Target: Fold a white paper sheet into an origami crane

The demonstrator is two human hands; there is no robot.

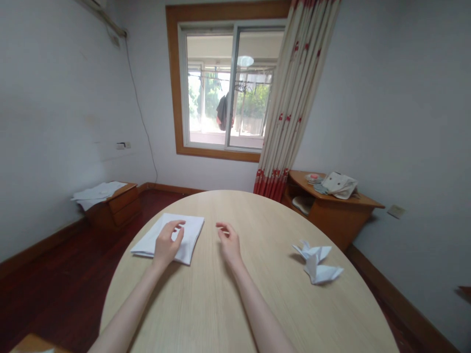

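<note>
A stack of white paper sheets [191, 230] lies on the round light-wood table [235, 304], toward its far left. My left hand [167, 245] rests on the near part of that stack, fingers curled loosely and apart, nothing gripped. My right hand [228, 241] hovers just right of the stack over bare wood, fingers loosely bent and empty. Two folded white paper figures [318, 264] sit on the table's right side, well away from both hands.
A low wooden cabinet [117, 203] with white papers on top stands at the left wall. A wooden corner shelf [331, 208] with a bag and small items stands at the right, beside a red-patterned curtain [294, 113] and a window. The floor is dark red wood.
</note>
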